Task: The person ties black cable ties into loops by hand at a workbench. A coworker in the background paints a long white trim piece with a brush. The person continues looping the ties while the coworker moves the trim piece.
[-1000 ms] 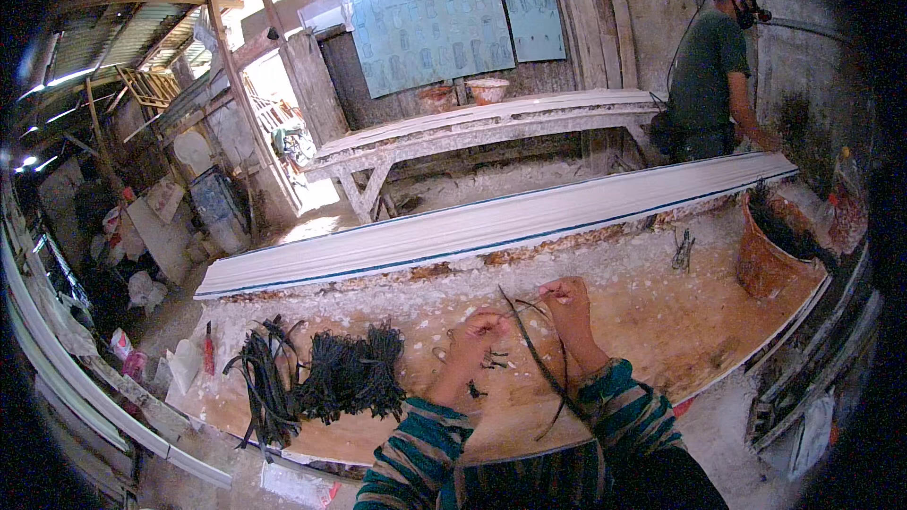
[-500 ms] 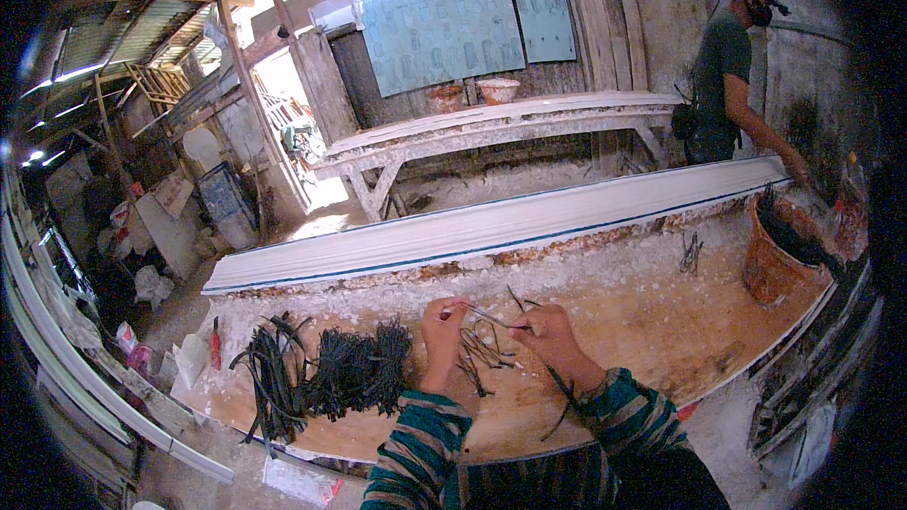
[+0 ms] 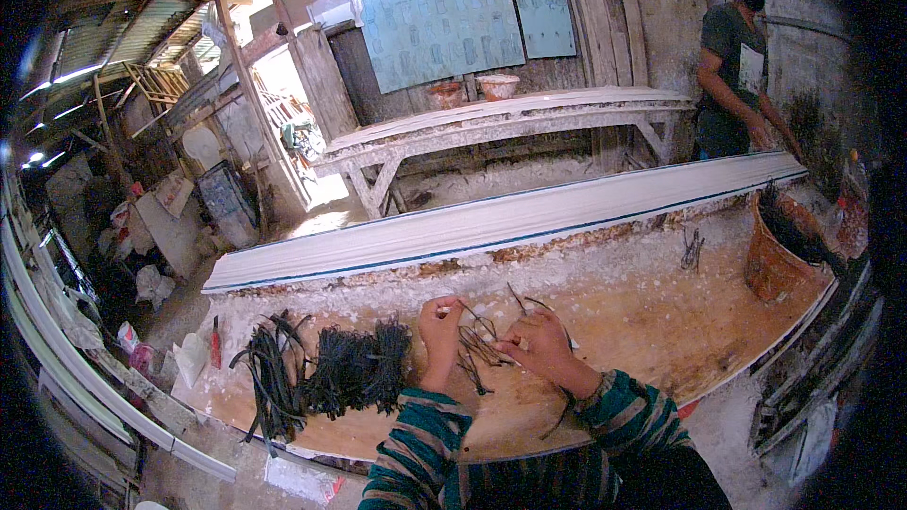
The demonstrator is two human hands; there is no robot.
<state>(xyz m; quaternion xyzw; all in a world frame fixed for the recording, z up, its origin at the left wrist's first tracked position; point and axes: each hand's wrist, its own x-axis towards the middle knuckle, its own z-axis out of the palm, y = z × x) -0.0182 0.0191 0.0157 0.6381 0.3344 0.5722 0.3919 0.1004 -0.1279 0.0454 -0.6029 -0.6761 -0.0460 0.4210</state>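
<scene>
Left hand (image 3: 438,338) pinches one end of a thin, dark, flexible strip (image 3: 479,317), narrow and slightly bent, slanting above a pale-brown wooden board (image 3: 652,321) toward the right hand (image 3: 542,349). Hands apart; whether right fingertips grip it, cannot tell. Loose, thin dark strands (image 3: 475,379) lie between.

No words, numbers or signs can be read
</scene>
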